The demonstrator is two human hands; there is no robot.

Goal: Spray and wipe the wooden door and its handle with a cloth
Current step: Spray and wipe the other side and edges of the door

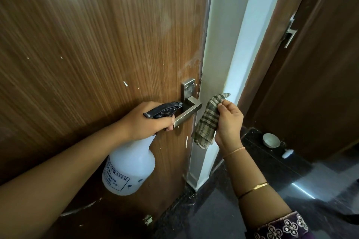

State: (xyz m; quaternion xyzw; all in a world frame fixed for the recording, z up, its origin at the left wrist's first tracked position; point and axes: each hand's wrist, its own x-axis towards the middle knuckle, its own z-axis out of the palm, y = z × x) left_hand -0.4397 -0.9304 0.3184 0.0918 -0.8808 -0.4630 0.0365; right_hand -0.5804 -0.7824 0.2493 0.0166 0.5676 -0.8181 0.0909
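A brown wooden door [93,44] with white paint flecks fills the left of the view. Its square steel lever handle [189,110] sits near the door's right edge, under a small steel plate. My left hand [147,120] grips a white spray bottle [130,169] by its black trigger head, whose nozzle points at the handle from a few centimetres away. My right hand [230,122] holds a checked green-and-beige cloth [208,122] just right of the handle, in front of the white frame. The cloth hangs folded and does not touch the handle.
A white door frame [233,44] runs beside the door. Further right is a second dark wooden door [320,83] with its own steel handle [290,33]. On the dark polished floor lie a round metal door stop [271,140] and a small white object [287,153].
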